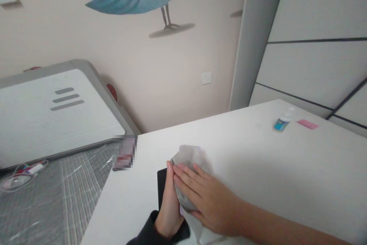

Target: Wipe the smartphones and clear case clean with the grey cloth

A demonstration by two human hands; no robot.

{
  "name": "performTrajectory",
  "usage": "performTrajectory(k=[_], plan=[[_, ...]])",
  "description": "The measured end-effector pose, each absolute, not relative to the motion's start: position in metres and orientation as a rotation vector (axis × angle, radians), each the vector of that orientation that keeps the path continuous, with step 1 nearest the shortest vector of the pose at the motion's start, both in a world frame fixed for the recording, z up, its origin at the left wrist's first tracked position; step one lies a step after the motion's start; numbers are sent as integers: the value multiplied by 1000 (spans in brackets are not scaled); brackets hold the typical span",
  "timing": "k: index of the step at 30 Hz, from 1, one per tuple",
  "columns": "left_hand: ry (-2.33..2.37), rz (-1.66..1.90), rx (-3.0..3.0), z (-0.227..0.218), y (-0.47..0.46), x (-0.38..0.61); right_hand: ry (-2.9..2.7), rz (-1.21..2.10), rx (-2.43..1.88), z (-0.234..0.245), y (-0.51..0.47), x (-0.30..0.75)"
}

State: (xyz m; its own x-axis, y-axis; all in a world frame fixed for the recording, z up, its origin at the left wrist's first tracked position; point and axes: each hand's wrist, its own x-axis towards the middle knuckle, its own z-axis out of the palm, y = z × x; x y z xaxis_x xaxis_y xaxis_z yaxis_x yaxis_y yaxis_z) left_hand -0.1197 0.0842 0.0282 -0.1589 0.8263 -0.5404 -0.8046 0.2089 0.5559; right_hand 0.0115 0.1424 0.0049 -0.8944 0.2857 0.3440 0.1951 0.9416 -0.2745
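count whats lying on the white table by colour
grey: 1, the cloth under the right hand
black: 1, the flat object by the left hand
white and blue: 1, the small bottle
pink: 1, the flat slip
total: 4, not counting the blurred patch at the left edge of the table

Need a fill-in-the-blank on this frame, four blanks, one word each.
The right hand lies flat on a ____ cloth. The left hand touches the cloth's ____ edge. The small bottle has a ____ label. The flat slip beside the bottle is ____.
Missing: grey; left; blue; pink.
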Motion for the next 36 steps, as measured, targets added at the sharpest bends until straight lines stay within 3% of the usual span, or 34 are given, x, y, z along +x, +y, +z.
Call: performTrajectory(k=[2,6,11,16,20,25,29,34,36], plan=[[983,1438,-13,31,85,-120,-2719,377,-279,5,142,10],[830,1480,135,28,84,-123,-2655,323,-530,6,143,10],[867,1429,118,19,82,-126,-2688,320,-294,4,143,11],[856,1465,209,23,84,-121,-2608,236,-618,1,146,11],[1001,1428,51,31,84,-122,-2704,309,-308,-3,139,8],[924,1472,107,34,84,-122,-2624,276,-550,-4,140,9],[1007,1417,74,36,84,-121,-2669,238,-258,-6,138,9],[881,1444,193,39,84,-123,-2517,127,-609,-11,144,7],[863,1403,199,37,83,-124,-2550,72,-517,-12,144,6]])
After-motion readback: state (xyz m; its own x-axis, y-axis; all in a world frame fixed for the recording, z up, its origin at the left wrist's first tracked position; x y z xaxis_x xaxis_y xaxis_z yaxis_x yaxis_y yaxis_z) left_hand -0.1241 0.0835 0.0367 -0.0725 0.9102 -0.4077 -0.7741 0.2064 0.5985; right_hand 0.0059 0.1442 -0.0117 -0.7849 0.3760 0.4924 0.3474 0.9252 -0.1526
